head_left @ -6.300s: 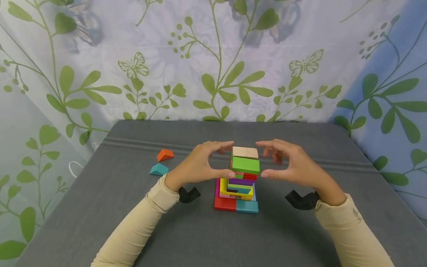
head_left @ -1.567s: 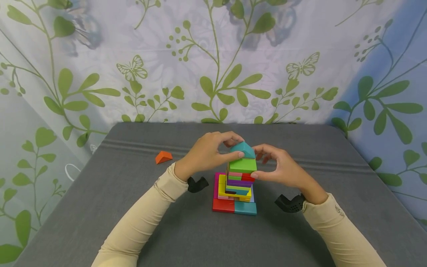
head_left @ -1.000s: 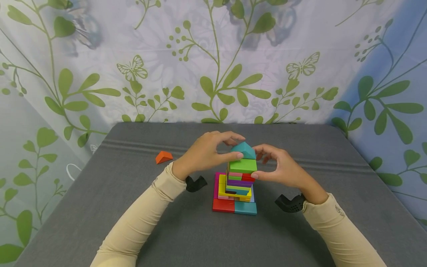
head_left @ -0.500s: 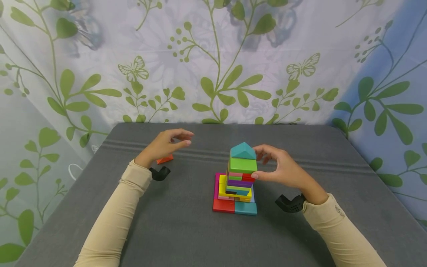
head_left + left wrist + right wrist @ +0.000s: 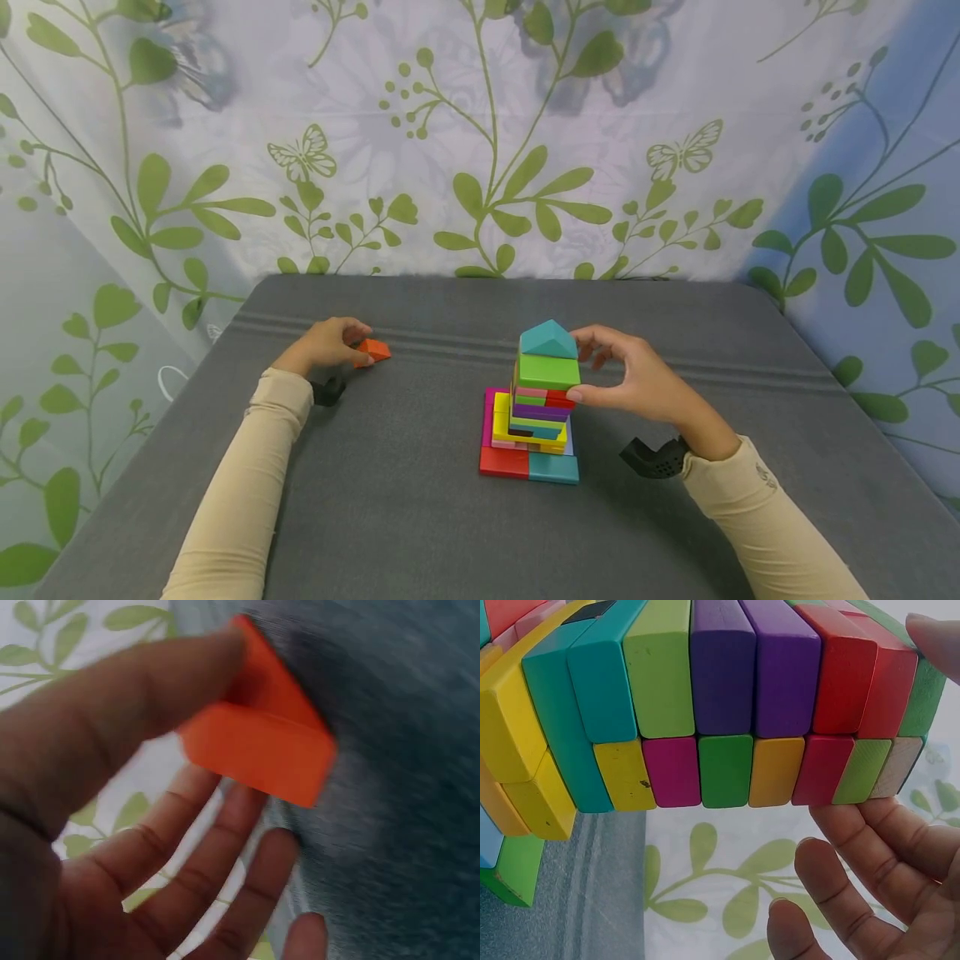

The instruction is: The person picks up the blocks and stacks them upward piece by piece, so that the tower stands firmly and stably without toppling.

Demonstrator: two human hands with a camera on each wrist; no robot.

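1. Head view: left hand (image 5: 324, 343) pinches orange wedge (image 5: 372, 351) at worktop (image 5: 420, 533) left; right hand (image 5: 637, 383) cups block tower (image 5: 536, 408) mid-worktop
2. Left wrist: thumb and fingers (image 5: 217, 862) grip the orange wedge (image 5: 259, 754)
3. Right wrist: thumb on the block tower (image 5: 727, 697), fingers (image 5: 870, 847) relaxed behind it

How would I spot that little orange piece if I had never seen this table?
Start at the grey table and find the colourful block tower near its middle. Look far to the tower's left, where the left hand pinches a small orange wedge. It is the only block away from the tower, with a sloped, roof-like shape.
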